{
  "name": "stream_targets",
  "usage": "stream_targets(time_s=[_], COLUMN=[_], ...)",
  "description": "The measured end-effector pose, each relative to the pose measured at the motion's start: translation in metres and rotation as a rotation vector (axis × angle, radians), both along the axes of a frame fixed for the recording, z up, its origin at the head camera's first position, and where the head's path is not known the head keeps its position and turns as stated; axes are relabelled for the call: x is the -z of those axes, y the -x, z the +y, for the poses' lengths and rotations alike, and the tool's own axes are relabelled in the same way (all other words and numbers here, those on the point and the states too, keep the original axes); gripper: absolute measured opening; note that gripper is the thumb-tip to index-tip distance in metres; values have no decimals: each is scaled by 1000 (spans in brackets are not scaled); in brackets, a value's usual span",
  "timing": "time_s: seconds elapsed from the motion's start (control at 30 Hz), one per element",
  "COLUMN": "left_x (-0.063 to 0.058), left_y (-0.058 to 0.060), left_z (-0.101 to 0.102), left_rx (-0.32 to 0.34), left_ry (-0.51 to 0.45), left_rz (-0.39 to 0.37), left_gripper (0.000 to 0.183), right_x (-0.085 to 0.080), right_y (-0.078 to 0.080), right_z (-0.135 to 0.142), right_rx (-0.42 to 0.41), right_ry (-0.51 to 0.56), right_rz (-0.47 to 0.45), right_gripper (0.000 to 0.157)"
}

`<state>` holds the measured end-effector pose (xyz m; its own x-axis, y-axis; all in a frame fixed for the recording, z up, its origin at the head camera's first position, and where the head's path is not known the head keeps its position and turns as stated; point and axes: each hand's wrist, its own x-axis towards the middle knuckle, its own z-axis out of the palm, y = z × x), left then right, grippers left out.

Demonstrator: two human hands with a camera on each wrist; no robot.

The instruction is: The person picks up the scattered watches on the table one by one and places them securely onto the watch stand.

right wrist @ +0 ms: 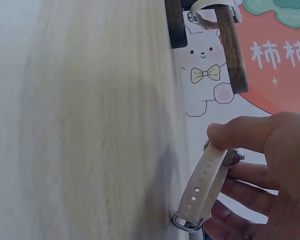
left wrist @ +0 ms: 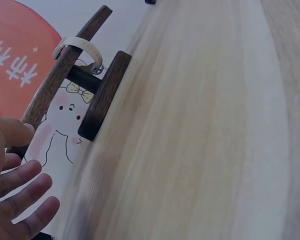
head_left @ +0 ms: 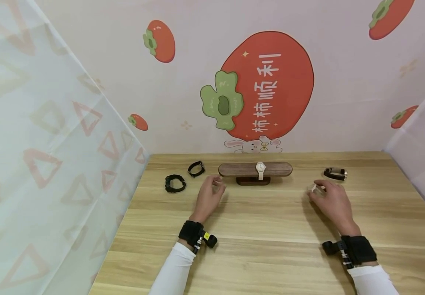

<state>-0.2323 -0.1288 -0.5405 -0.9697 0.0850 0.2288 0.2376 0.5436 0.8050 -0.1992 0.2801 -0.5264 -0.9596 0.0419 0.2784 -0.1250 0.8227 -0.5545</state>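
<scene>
Right hand (head_left: 333,203) has a cream-strapped watch (right wrist: 201,180) pinched between thumb and fingers, buckle (right wrist: 188,229) end pointing away from the wooden stand (head_left: 236,169), which sits off to that hand's left across a gap, long axis running side to side. Left hand (head_left: 208,196) is relaxed, nothing in it, and honestly nearer, just beside the stand's left end, though can't tell if it's touching.

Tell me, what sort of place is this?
Probably a small booth set up for filming handwork, though I can't be sure. The table sits against a fruit-print wall, a stand on it holds a watch, and there are wrist cameras.
</scene>
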Motion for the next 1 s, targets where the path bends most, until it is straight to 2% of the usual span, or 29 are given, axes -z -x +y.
stream_targets(time_s=[0.23,0.53,0.7,1.0], left_x=[-2,-4,-6,-8], left_y=[1,8,12,14], left_z=[2,3,6,9], left_rx=[-34,-18,-20,-33], left_ry=[-23,-41,-26,1], left_rz=[-23,-35,-40,-26], left_gripper=[45,57,62,70], right_x=[-2,1,0,-5], right_y=[1,5,6,8], right_z=[-8,-12,-16,-20], right_rx=[-3,-1,-31,-47], right_ry=[52,92,110,146], right_rz=[16,18,34,8], right_gripper=[47,47,47,47])
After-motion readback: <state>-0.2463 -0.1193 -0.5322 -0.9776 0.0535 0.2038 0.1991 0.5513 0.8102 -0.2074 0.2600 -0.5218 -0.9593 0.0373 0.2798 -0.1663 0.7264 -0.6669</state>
